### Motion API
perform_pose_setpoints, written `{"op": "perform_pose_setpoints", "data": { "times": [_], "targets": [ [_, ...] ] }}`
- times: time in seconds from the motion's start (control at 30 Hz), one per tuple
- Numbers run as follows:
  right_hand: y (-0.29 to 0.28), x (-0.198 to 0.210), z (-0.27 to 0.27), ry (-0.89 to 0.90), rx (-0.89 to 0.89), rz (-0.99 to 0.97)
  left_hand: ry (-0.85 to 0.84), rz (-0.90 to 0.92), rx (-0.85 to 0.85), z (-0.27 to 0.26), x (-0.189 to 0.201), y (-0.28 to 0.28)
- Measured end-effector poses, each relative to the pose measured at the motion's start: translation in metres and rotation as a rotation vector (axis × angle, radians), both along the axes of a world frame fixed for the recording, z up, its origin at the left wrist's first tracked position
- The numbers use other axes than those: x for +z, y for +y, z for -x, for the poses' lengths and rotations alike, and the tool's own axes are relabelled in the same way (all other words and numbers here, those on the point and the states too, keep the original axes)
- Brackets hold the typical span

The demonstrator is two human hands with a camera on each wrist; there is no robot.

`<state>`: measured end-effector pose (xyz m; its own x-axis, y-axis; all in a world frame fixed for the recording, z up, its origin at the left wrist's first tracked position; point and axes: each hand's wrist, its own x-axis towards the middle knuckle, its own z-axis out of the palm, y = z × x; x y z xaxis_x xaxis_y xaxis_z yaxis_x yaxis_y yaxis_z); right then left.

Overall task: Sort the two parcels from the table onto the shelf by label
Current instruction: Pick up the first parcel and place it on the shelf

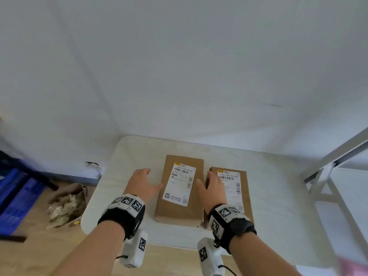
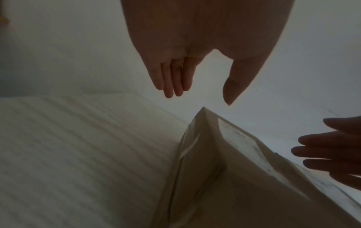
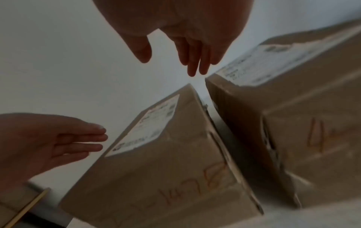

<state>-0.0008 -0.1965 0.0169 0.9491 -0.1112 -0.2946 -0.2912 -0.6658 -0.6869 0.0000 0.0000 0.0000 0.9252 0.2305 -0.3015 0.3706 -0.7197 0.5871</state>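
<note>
- Cardboard, brown and taped, makes up both parcels; each lies flat on the pale worktop (image 1: 268, 176) with a white printed label facing up.
- Left parcel (image 1: 180, 191) sits at the centre of the worktop; the right parcel (image 1: 237, 188) lies just beside it at 3 o'clock, with a narrow gap between them.
- Left hand (image 1: 142, 182) hovers at 9 o'clock of the left parcel, fingers (image 2: 171, 80) straight and spread, holding nothing.
- Right hand (image 1: 213, 188) hangs over the gap between the parcels, fingers (image 3: 193, 58) relaxed and open, also empty.
- Risk: the narrow gap leaves little room for the right fingers, so a squeeze on the left parcel may nudge its neighbour toward 3 o'clock.
- Risk: the label text is small and blurred, so a misread code could send a parcel to the wrong level of the shelf (image 1: 338, 156) standing at 3 o'clock.
- Orange handwriting marks the near end faces in the right wrist view; I cannot read it.
</note>
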Motion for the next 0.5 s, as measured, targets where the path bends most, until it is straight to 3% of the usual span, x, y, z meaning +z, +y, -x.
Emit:
{"op": "perform_pose_setpoints", "data": {
  "times": [0.23, 0.5],
  "targets": [
    [0.005, -0.023, 0.002, 0.038, -0.055, -0.033, 0.056, 0.102, 0.048, 0.001, -0.028, -0.005],
    [0.009, -0.024, 0.002, 0.106, -0.041, -0.014, 0.05, 0.212, 0.072, 0.0, -0.03, -0.013]
  ]
}}
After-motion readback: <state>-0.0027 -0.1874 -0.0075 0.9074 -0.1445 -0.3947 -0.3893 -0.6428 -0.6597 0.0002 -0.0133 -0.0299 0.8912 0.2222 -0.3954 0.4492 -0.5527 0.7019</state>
